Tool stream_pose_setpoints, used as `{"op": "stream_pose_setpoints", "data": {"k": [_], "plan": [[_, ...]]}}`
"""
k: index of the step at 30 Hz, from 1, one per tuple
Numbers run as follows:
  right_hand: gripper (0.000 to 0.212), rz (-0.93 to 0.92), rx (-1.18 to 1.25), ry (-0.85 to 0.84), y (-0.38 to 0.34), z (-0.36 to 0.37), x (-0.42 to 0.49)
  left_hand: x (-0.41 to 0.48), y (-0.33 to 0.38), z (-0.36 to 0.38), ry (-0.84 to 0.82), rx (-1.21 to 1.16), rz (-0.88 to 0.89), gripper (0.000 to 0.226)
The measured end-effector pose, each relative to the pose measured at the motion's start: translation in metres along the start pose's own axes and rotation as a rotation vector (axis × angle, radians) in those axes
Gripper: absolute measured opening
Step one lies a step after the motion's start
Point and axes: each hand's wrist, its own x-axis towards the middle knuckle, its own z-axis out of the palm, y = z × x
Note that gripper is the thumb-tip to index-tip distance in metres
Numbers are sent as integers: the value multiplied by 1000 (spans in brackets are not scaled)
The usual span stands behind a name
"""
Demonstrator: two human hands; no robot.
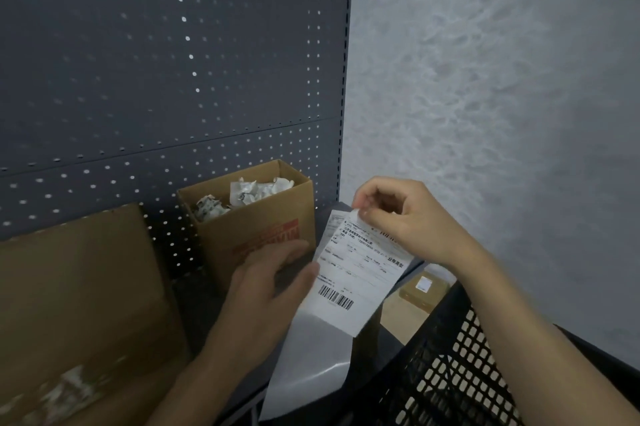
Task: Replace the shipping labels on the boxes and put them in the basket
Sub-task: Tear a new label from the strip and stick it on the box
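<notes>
Basket nearest, lower right. Label is held in the air between both hands, its top corner pinched by right hand; backing sheet hangs below. Left hand: thumb at label's left edge, actual grip cannot be told (blur). Peel is best done slowly at a low angle, adhesive kept off fingers, then laid onto big box from one edge.

White barcoded label tilted, mid-air beside black mesh basket; labelled small box beyond, possibly on floor.
</notes>
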Motion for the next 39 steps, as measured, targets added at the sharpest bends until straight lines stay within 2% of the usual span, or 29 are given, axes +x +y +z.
{"op": "stream_pose_setpoints", "data": {"k": [4, 8, 12, 15, 17, 21, 23, 26, 28, 33, 39], "plan": [[16, -44, 50, -96, -7, 9, 5, 1, 23, 0, -127, -164, -68, 9], [15, -81, 77, -112, -5, 17, 8, -4, 24, -7, -56, -103, -146, 11], [30, -131, 104, -80, -4, 26, 13, -11, 26, -16, -19, -74, -178, 10], [24, -169, 101, 12, -4, 30, 20, -17, 31, -27, 51, -123, -187, 10], [20, -142, 171, 53, -6, 34, 23, -22, 34, -36, 118, -160, -181, 11], [31, -67, 317, 89, -16, 51, 29, -31, 38, -60, 269, -229, -186, 11], [34, -17, 400, 23, -24, 64, 31, -35, 39, -77, 331, -228, -200, 10], [36, 67, 501, -198, -41, 91, 34, -41, 36, -106, 386, -209, -225, 10], [31, 93, 546, -285, -59, 110, 36, -46, 31, -127, 425, -238, -263, 12], [14, 70, 608, -346, -99, 159, 48, -62, 14, -181, 481, -319, -300, 12], [15, 108, 598, -374, -138, 207, 67, -75, -16, -245, 418, -216, -298, 16]]}}
